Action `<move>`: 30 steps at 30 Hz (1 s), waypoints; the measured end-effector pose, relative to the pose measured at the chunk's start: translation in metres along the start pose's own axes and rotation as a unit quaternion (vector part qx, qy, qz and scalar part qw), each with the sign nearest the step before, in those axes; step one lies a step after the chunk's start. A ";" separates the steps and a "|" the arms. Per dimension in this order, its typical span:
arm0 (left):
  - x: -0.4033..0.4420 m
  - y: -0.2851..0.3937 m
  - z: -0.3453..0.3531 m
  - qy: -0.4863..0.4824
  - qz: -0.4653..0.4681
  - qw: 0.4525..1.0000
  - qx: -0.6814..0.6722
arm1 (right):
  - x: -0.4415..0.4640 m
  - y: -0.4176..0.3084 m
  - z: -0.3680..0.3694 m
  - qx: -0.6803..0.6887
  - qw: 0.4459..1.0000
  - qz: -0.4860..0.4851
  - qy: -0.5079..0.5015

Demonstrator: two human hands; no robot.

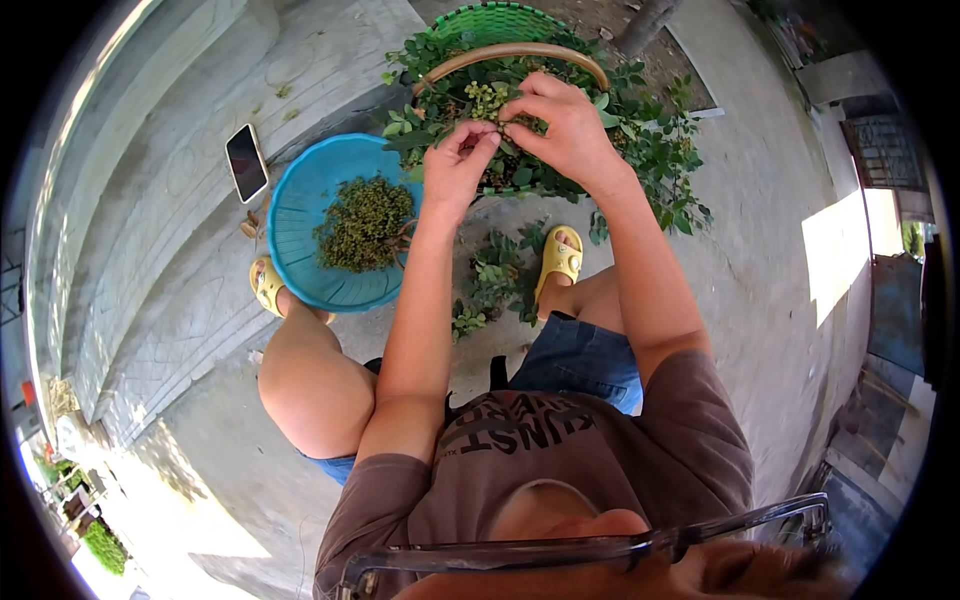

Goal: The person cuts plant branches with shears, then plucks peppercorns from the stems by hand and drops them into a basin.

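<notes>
Over the basket, my left hand (462, 165) is closed, thumb and index finger pinched at the lower end of a sprig of small green berries (487, 98). My right hand (560, 130) meets it from the right, its thumb and fingers bent in a pinch on the same sprig. The fingertips nearly touch, and the exact grip on the stem is too small to make out. Beneath both hands, leafy cut branches (660, 165) fill a green woven basket (500, 18) with a brown arched handle (510, 48) and spill over its right side.
Left of the basket, a blue plastic basin (300, 235) holds a heap of picked green berries (362, 225). A phone (246, 163) lies on the concrete step (180, 200). Fallen leafy twigs (495, 275) lie on the ground between my feet, near a yellow sandal (561, 255).
</notes>
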State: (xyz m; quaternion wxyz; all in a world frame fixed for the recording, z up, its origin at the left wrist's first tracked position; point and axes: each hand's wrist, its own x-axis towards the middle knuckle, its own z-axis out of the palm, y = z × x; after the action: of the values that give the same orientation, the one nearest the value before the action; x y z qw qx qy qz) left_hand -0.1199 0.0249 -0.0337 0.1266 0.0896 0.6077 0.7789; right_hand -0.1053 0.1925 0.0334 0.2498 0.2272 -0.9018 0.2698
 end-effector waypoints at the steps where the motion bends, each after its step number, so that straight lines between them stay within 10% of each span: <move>1: -0.001 0.000 0.000 -0.002 -0.001 1.000 0.000 | -0.001 0.000 0.000 -0.001 1.000 0.002 0.001; 10: -0.001 0.002 -0.003 -0.009 -0.006 0.998 0.069 | -0.006 -0.002 0.002 -0.021 0.999 0.017 -0.016; 24: 0.003 0.005 -0.012 -0.043 -0.034 0.996 -0.073 | -0.020 0.016 0.000 0.299 0.928 0.211 -0.068; 26: 0.002 0.005 -0.012 -0.039 -0.037 0.995 -0.079 | -0.020 0.010 -0.005 0.516 0.769 0.373 -0.053; 30: 0.002 0.005 -0.012 -0.039 -0.029 0.996 -0.070 | -0.018 0.007 -0.015 0.639 0.678 0.364 -0.001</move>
State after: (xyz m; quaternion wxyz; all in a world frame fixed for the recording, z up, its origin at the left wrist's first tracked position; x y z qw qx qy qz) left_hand -0.1257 0.0135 -0.0321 0.1788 0.0930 0.5485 0.8115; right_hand -0.0906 0.2111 0.0314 -0.0753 -0.0137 -0.5217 0.8497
